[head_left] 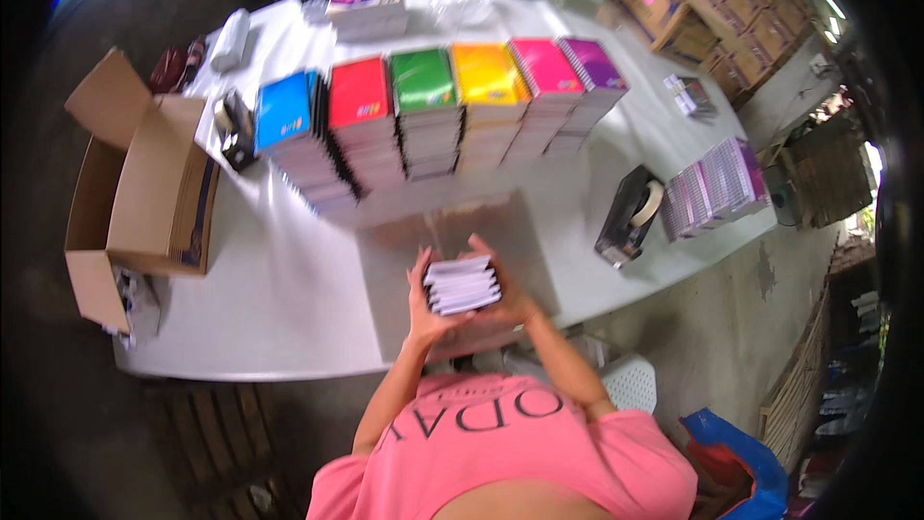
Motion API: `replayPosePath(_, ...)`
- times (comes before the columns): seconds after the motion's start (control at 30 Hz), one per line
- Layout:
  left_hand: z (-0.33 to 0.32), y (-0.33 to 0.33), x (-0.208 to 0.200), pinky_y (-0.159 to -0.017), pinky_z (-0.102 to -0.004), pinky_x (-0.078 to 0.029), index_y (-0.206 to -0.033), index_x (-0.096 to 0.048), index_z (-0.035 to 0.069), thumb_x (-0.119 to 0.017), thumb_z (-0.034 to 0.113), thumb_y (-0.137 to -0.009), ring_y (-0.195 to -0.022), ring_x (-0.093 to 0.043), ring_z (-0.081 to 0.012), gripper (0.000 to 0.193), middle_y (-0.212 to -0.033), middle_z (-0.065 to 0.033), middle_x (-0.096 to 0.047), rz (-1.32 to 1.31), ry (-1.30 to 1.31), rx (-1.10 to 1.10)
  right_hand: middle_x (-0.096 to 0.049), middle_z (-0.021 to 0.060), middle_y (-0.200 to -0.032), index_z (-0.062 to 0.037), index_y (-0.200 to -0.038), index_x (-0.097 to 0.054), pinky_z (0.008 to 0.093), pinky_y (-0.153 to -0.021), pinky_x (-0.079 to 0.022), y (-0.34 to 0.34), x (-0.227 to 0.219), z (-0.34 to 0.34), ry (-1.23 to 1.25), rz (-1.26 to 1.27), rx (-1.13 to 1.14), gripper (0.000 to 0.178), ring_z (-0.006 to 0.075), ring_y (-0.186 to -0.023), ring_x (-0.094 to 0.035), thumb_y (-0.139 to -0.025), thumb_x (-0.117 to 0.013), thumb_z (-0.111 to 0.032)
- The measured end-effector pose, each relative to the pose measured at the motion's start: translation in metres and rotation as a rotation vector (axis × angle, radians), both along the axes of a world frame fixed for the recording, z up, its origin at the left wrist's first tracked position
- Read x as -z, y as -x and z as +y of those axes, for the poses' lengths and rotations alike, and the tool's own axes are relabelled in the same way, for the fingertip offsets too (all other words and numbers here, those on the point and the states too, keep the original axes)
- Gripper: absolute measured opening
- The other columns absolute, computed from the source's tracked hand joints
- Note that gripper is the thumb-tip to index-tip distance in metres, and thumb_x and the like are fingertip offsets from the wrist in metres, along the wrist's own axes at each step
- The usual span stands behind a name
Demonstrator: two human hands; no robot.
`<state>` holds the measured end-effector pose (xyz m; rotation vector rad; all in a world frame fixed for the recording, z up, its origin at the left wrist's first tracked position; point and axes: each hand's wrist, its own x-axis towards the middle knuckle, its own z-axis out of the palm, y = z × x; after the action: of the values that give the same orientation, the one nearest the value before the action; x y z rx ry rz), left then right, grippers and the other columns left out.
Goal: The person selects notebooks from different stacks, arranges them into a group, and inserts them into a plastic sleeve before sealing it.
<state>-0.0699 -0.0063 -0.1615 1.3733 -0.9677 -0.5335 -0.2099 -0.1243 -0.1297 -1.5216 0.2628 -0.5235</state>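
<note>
1. Both hands hold a small stack of notebooks [463, 285] just above the near edge of the white worktop [289, 299], in front of the person's pink shirt.
2. Left hand [424, 303]: grips the stack's left side, fingers [420, 265] curled up around its edge, closed on it.
3. Right hand [510, 297]: wraps the stack's right side and underside, fingers closed on it; fingertips mostly hidden behind the stack.
4. Stack is seen edge-on, white page edges showing, tilted a little.
5. Under the hands, a clear plastic sheet [462, 231] lies flat on the worktop.
6. Beyond it, a row of tall notebook piles runs across the middle of the worktop: blue pile [285, 111], red pile [359, 94], green pile [422, 80], yellow pile [486, 75], pink pile [544, 67], purple pile [592, 64]. Piles touch side by side.
7. Right side: black tape dispenser [630, 215] near the worktop edge; just beside it a flat batch of pale purple notebooks [714, 185].
8. Left side: open cardboard box [135, 193] resting at the worktop's left end, flaps up.
9. Far end: another multicoloured pile [366, 0] and a white roll [229, 39].
10. Lower right on the floor: blue bag [746, 453].
</note>
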Motion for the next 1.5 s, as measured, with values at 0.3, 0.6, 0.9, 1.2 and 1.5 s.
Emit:
replayPosePath(0.3,-0.004,0.006,-0.034,-0.094,-0.0355,-0.04,-0.136,-0.031,0.004,-0.091,0.04,-0.046,-0.106,-0.049,-0.023,0.114,-0.118,-0.0126,-0.046,0.114,0.089,-0.086,-0.041,0.0087,-0.129,-0.0108,-0.144,-0.02,0.033,-0.101,-0.035,-0.013,-0.018,0.003,0.083,-0.016,0.11,0.114,0.0201,-0.119,-0.043,-0.052,-0.089,-0.018)
replayPosePath(0.6,-0.003,0.0,-0.047,-0.102,-0.0385,-0.036,-0.131,-0.041,0.001,-0.092,0.043,-0.041,-0.119,-0.046,-0.0268,0.111,-0.125,-0.0154,-0.049,0.165,0.009,0.086,-0.047,0.0081,-0.124,-0.0084,-0.135,-0.031,0.0358,-0.102,-0.037,-0.014,-0.002,0.006,0.112,0.041,0.144,0.097,0.0228,-0.118,-0.046,-0.057,-0.087,-0.021)
replayPosePath(0.9,-0.006,-0.006,-0.028,-0.09,-0.0371,-0.047,-0.12,-0.046,0.003,-0.094,0.03,-0.037,-0.103,-0.059,-0.0274,0.1,-0.112,-0.0134,-0.059,-0.07,0.029,-0.038,-0.049,0.0099,-0.122,-0.007,-0.126,-0.038,0.0363,-0.099,-0.039,-0.01,0.005,-0.004,0.378,0.167,0.054,0.077,0.0279,-0.116,-0.049,-0.063,-0.082,-0.018)
replayPosePath(1.2,0.001,-0.009,-0.035,-0.079,-0.0328,-0.05,-0.103,-0.053,0.003,-0.094,0.032,-0.04,-0.086,-0.064,-0.0223,0.081,-0.095,-0.0106,-0.065,-0.066,-0.036,-0.059,-0.052,0.0114,-0.114,-0.0084,-0.121,-0.043,0.0387,-0.102,-0.036,-0.006,0.017,-0.007,0.689,0.213,0.127,0.073,0.0293,-0.111,-0.051,-0.061,-0.083,-0.016)
replayPosePath(1.5,-0.009,-0.014,-0.061,-0.081,-0.0341,-0.05,-0.103,-0.055,0.0,-0.091,0.031,-0.045,-0.09,-0.064,-0.0237,0.075,-0.097,-0.0141,-0.066,0.083,-0.23,-0.138,-0.056,0.0108,-0.119,-0.0027,-0.127,-0.042,0.0351,-0.092,-0.046,-0.012,-0.03,-0.018,-0.06,0.204,-0.049,0.069,0.0232,-0.106,-0.056,-0.069,-0.079,-0.014)
